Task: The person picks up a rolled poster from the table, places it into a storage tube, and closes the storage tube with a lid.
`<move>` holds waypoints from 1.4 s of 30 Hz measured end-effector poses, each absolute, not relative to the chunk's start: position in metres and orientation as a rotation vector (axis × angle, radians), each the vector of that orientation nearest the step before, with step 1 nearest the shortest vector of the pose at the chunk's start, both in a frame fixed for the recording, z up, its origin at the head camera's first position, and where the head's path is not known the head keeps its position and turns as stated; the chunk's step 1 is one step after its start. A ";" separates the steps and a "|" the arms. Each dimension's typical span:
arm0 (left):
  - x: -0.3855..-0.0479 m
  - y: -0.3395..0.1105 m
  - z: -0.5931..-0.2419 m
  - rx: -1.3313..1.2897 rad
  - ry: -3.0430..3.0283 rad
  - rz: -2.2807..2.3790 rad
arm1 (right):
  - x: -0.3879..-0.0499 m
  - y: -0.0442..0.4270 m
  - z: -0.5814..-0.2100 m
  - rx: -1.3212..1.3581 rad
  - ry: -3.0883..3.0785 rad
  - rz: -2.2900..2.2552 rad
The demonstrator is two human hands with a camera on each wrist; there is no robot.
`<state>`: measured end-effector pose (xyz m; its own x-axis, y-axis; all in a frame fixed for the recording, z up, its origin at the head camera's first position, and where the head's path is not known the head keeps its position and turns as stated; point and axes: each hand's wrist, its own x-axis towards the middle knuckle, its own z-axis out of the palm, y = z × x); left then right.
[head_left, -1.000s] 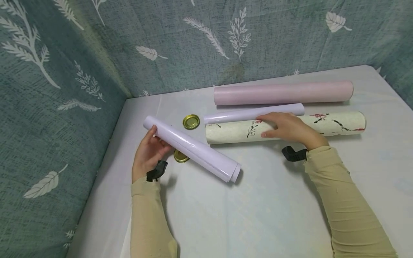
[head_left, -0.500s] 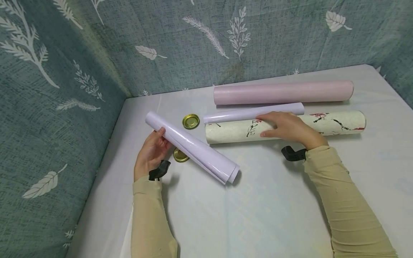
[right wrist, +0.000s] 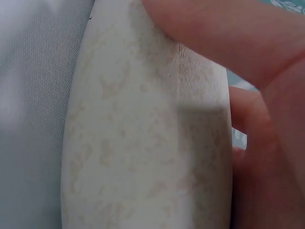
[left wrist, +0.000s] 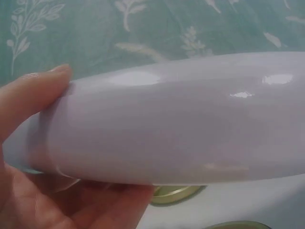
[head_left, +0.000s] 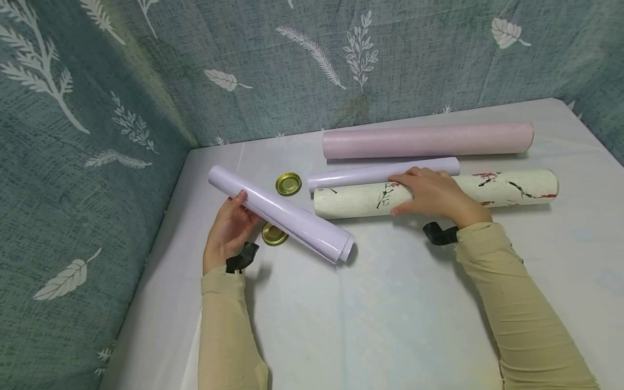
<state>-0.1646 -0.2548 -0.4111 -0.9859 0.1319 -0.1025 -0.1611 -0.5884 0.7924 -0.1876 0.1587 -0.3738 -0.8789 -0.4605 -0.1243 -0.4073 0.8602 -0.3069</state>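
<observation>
Left hand [head_left: 229,230] pinches glossy white roll [head_left: 287,214] toward its far end, thumb above, fingers beneath, presumably to stop it uncoiling. Right hand [head_left: 434,197] grips floral roll [head_left: 353,201] across its body, probably steadying it; thinner roll [head_left: 358,176] just beyond.

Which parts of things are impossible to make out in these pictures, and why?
Head view: part of the nearer gold lid, covered by the held lilac roll.
Head view: part of the thin lilac roll, behind the floral roll and right hand.
Left wrist view: far end of the held lilac roll, cut by right edge.
Right wrist view: both floral roll ends, beyond the frame.
</observation>
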 end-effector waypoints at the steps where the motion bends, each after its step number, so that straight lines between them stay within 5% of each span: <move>1: -0.165 -0.254 -0.411 -0.058 1.327 2.663 | -0.187 0.159 -0.374 -0.669 2.842 -0.407; 32: -0.167 -0.243 -0.408 -0.020 1.507 2.383 | -0.191 0.161 -0.376 -0.657 2.835 -0.423; 42: -0.170 -0.233 -0.406 -0.240 1.738 2.312 | -0.190 0.160 -0.375 -0.653 2.830 -0.438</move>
<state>-0.1702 -0.2329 -0.4060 -0.9579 0.0912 -0.2721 -0.2867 -0.2647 0.9207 -0.1904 0.1595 -0.3750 -0.8815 -0.4540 -0.1297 -0.3936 0.8583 -0.3292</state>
